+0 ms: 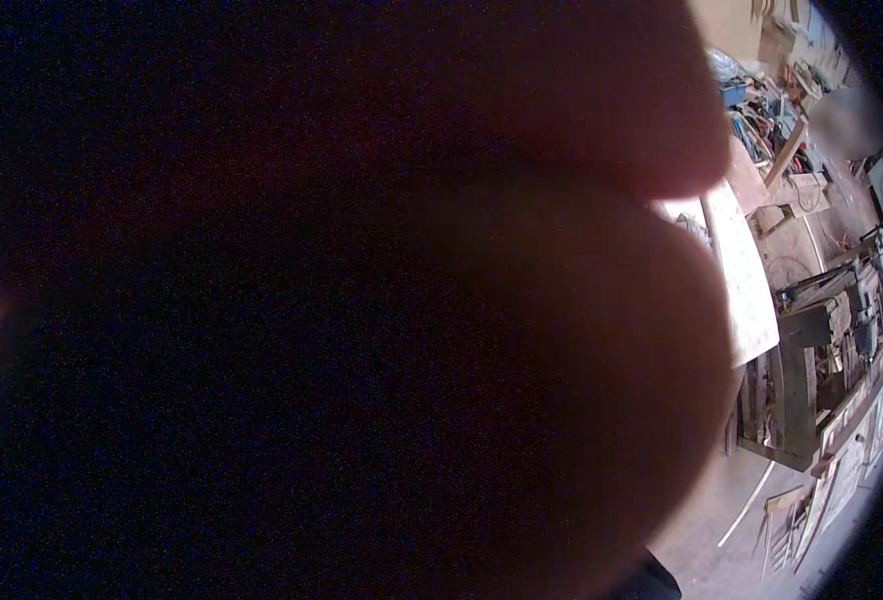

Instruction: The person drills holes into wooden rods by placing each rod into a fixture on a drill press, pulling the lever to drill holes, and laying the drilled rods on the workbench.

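Two dark, blurred, rounded fingertips press close to the lens and cover most of the head view. They point to the right, so they look like part of my left hand. A narrow gap separates the upper fingertip from the larger lower one. The rest of this hand is lost in darkness, and whether it holds anything cannot be made out. My right hand does not show.
Right of the fingers lies a bright white tabletop or board. Beyond it stand a wooden bench frame, a jumble of tools and a person with a blurred head. Wooden pieces lie on the floor at lower right.
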`<state>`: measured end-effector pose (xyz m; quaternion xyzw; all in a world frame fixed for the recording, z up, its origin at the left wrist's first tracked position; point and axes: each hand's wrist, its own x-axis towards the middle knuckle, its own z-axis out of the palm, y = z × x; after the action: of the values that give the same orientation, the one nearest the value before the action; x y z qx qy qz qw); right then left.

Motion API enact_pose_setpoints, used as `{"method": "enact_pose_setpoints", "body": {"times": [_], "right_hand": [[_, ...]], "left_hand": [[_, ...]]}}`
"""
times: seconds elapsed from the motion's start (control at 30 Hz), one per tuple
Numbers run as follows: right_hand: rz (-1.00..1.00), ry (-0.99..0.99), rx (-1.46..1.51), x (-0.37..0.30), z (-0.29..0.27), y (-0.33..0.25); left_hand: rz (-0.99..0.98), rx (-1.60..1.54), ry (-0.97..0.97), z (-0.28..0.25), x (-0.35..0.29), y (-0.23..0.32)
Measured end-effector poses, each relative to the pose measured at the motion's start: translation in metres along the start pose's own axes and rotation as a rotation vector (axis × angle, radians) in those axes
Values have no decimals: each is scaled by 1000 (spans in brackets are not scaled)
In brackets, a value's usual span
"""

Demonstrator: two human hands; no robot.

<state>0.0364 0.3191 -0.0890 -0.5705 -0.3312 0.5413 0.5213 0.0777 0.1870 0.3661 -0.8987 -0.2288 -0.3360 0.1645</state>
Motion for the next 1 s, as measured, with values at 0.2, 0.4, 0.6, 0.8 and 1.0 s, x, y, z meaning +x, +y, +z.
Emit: {"method": "enact_pose_setpoints", "body": {"times": [0.2, 0.4, 0.6, 0.8, 1.0], "right_hand": [[41, -24, -5, -3, -1, -4], [-14, 4, 29, -2, 3, 1], [-10, 59, 15, 14, -13, 3], [13, 30, 55, -12, -7, -29], [63, -30, 17, -18, -9, -40]], "left_hand": [[62, -4, -135, -7, 3, -1], [126, -20, -269, -11, 6, -3], [-31, -321, -285, 54, -16, -17], [-1490, -141, -539, 140, -197, -66], [-1407, -373, 253, 198, -281, -104]]}}
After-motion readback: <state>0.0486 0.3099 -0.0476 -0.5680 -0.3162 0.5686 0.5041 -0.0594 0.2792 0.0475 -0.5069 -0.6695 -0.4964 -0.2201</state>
